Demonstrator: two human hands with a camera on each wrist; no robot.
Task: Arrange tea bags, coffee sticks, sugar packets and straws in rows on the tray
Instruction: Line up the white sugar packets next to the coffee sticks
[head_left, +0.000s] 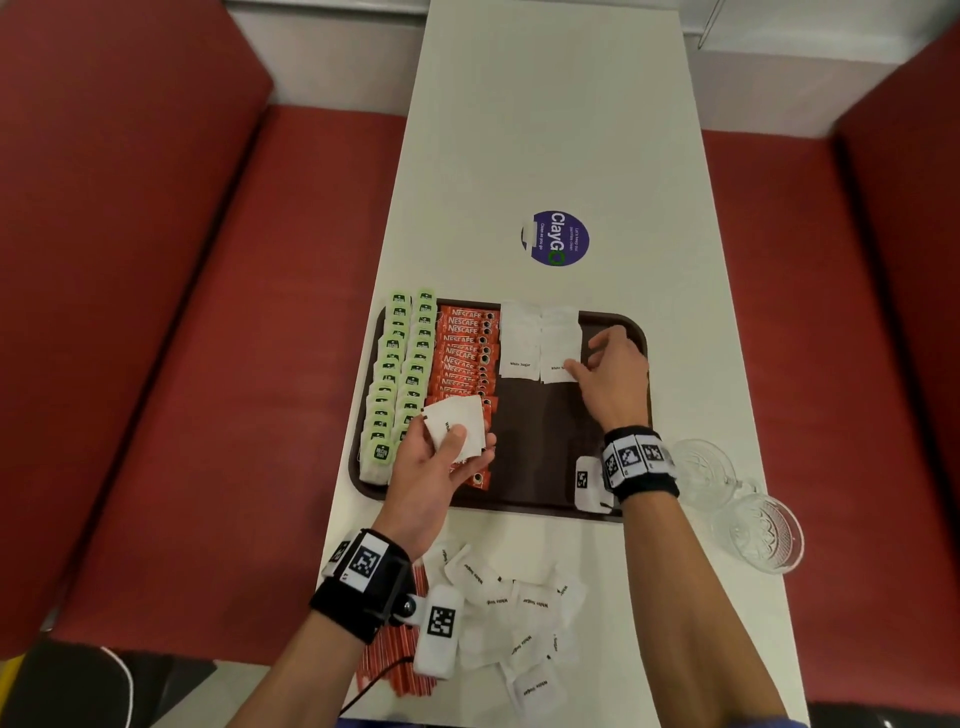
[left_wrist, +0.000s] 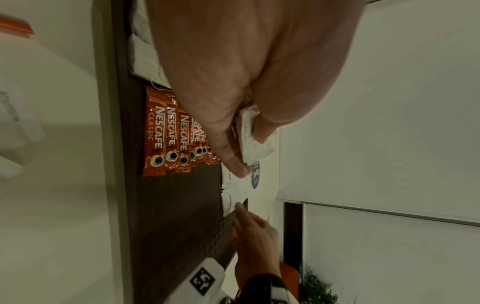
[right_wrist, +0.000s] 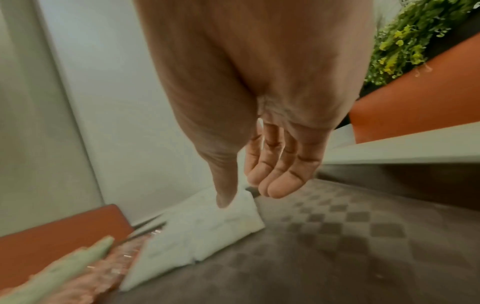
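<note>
**Sugar going onto the tray**

A white counter (head_left: 545, 130) runs between red benches (head_left: 156, 312), carrying a dark tray (head_left: 545, 457). On the tray: two rows of green tea bags (head_left: 400, 374), one row of coffee sticks (head_left: 465, 353), two columns of sugar packets (head_left: 540, 343). The left hand (head_left: 436, 467) grasps a few packets (head_left: 457, 426); the right hand (head_left: 613, 374), fingers relaxed, thumb touches a laid packet. Loose packets (head_left: 519, 618) and sticks (head_left: 389, 665) lie near the counter edge, two glass bowls (head_left: 737, 504) right of the tray
</note>
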